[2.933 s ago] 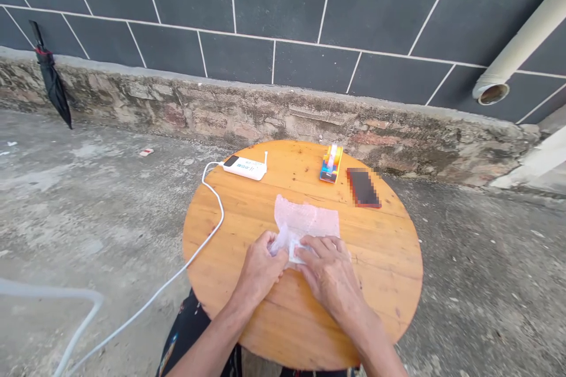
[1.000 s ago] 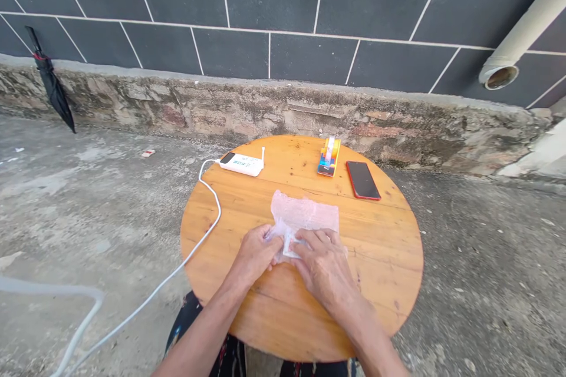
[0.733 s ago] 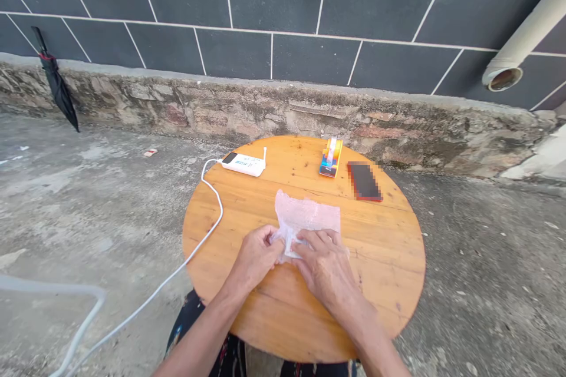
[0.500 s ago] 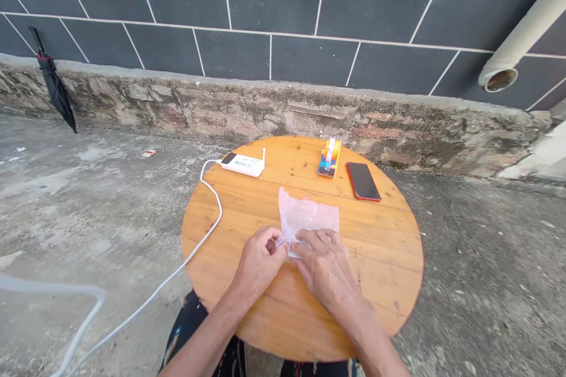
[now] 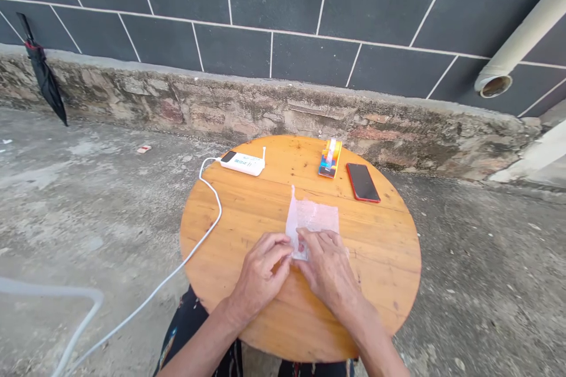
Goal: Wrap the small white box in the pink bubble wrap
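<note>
A pinkish, translucent sheet of bubble wrap [image 5: 316, 215] lies on the round wooden table, its left side folded over in a strip that rises to a point at the top. A small reddish spot shows through it between my hands; what it is I cannot make out. My left hand [image 5: 260, 268] has its fingertips and thumb together at the lower left edge of the wrap, on the fold. From the right, my right hand [image 5: 329, 265] holds the sheet against the table, fingers bent over it and covering its lower right part.
Farther back on the wooden table [image 5: 380, 265] are a white power strip-like device [image 5: 242, 163] with a white cable [image 5: 194, 259], a yellow and blue tape dispenser [image 5: 330, 159] and a red-edged phone [image 5: 363, 182]. A black umbrella [image 5: 46, 76] leans on the wall at left.
The wrap's left side has gone from bunched up to folded inward as a flatter strip. My left fingers have straightened along that edge; the right hand stays nearly in place.
</note>
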A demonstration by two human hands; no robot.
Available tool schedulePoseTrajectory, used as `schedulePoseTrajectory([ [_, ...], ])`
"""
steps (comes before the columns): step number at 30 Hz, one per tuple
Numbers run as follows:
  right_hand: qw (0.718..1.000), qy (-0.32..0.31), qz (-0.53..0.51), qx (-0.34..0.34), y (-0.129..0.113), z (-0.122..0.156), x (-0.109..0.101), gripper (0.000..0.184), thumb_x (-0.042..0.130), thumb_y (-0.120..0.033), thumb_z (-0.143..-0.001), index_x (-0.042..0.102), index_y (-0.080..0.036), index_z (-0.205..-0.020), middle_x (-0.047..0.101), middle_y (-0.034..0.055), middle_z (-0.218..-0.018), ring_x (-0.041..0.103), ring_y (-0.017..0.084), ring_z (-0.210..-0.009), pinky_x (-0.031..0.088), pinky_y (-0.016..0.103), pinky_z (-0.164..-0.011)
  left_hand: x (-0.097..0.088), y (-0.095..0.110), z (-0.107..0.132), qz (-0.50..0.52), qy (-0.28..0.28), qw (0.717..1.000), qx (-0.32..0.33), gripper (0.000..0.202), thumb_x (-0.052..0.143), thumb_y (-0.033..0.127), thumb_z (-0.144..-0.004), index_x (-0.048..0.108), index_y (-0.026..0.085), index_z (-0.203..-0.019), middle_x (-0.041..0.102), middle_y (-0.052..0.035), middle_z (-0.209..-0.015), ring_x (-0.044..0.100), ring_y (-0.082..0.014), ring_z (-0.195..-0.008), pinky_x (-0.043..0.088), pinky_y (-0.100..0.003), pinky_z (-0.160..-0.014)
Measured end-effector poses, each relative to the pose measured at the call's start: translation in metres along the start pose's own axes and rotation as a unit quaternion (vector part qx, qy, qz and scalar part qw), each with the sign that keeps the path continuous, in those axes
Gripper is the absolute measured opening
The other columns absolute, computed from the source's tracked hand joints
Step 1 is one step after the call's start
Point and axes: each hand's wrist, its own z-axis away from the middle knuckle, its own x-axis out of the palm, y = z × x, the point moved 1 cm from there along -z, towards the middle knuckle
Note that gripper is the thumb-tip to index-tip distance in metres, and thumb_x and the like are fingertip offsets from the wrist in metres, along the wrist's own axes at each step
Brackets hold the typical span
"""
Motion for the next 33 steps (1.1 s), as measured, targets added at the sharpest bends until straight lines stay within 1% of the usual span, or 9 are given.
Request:
schedulePoseTrajectory([
  [3,1.0,-0.003,0.003,-0.004,0.002,0.0,0.002,0.059,0.066,-0.006,-0.075,0.041,-0.02,-0.127,0.064,0.0048,-0.1,0.055,0.024,-0.091,0.037,0.042,-0.092,0.001,-0.002,0.001,-0.007,-0.005,0.999,0.039,0.022,0.05,0.004,-0.084,0.064,0.019,-0.093,0.065,-0.0085,-0.103,0.06,-0.0189,-0.095,0.051,-0.033,-0.081],
  [7,1.0,-0.004,0.015,-0.009,0.004,0.001,0.004,0.065,0.064,-0.003,-0.073,0.038,-0.02,-0.13,0.063,0.0062,-0.104,0.055,0.024,-0.093,0.037,0.044,-0.094,-0.003,-0.002,0.0,-0.011,-0.032,0.997,0.075,0.025,0.05,0.003,-0.084,0.064,0.019,-0.098,0.068,-0.0086,-0.104,0.06,-0.0193,-0.093,0.051,-0.035,-0.081],
  [12,0.999,-0.012,0.021,-0.021,0.005,0.001,0.003,0.064,0.06,-0.003,-0.073,0.038,-0.021,-0.131,0.065,0.0054,-0.103,0.058,0.023,-0.095,0.033,0.048,-0.099,-0.011,0.002,-0.002,-0.023,-0.085,0.993,0.08,0.037,0.046,0.0,-0.078,0.063,0.018,-0.106,0.067,-0.0096,-0.111,0.059,-0.0218,-0.098,0.05,-0.04,-0.084],
  [16,0.999,-0.018,0.028,-0.019,0.003,0.0,0.002,0.062,0.06,-0.003,-0.073,0.041,-0.02,-0.129,0.065,0.0054,-0.104,0.059,0.022,-0.095,0.034,0.046,-0.099,-0.011,0.002,-0.004,-0.007,-0.086,0.993,0.081,0.036,0.046,0.001,-0.079,0.064,0.018,-0.105,0.067,-0.0096,-0.11,0.058,-0.0226,-0.097,0.05,-0.041,-0.084],
  [20,0.999,-0.021,0.029,-0.023,0.0,-0.002,-0.003,0.053,0.064,-0.009,-0.076,0.048,-0.021,-0.125,0.066,0.0066,-0.107,0.058,0.023,-0.1,0.035,0.045,-0.098,-0.007,-0.002,-0.006,0.008,-0.073,0.993,0.091,0.031,0.047,0.001,-0.079,0.065,0.017,-0.098,0.068,-0.0084,-0.102,0.059,-0.0207,-0.095,0.051,-0.037,-0.083],
  [23,0.999,-0.022,0.008,-0.035,0.003,0.002,-0.013,0.044,0.063,-0.016,-0.081,0.051,-0.021,-0.123,0.064,0.0082,-0.115,0.055,0.024,-0.108,0.036,0.045,-0.098,-0.004,-0.003,-0.008,0.013,-0.073,0.994,0.083,0.028,0.046,0.002,-0.079,0.065,0.017,-0.092,0.068,-0.0081,-0.098,0.058,-0.0202,-0.092,0.051,-0.037,-0.081],
  [26,1.0,0.016,0.0,-0.008,0.016,0.016,-0.027,0.031,0.057,-0.019,-0.088,0.056,-0.021,-0.119,0.062,0.009,-0.118,0.055,0.024,-0.108,0.039,0.044,-0.094,-0.004,-0.003,-0.009,0.013,-0.078,0.994,0.079,0.027,0.046,0.002,-0.079,0.065,0.017,-0.09,0.067,-0.0075,-0.096,0.056,-0.02,-0.091,0.049,-0.037,-0.081],
  [29,0.997,0.063,0.005,0.032,0.027,0.037,-0.034,0.019,0.051,-0.017,-0.091,0.063,-0.02,-0.106,0.065,0.0086,-0.109,0.058,0.023,-0.099,0.043,0.041,-0.086,-0.004,-0.004,-0.009,0.005,-0.089,0.992,0.085,0.032,0.046,-0.001,-0.077,0.064,0.017,-0.095,0.067,-0.0068,-0.097,0.055,-0.0202,-0.091,0.048,-0.037,-0.082],
  [33,0.997,0.054,0.012,0.055,0.018,0.052,-0.029,0.02,0.049,-0.014,-0.091,0.065,-0.021,-0.102,0.064,0.0072,-0.104,0.056,0.022,-0.096,0.043,0.038,-0.082,-0.003,-0.006,-0.009,-0.007,-0.09,0.991,0.102,0.039,0.045,-0.001,-0.076,0.064,0.018,-0.104,0.066,-0.007,-0.099,0.055,-0.0201,-0.092,0.049,-0.036,-0.083],
])
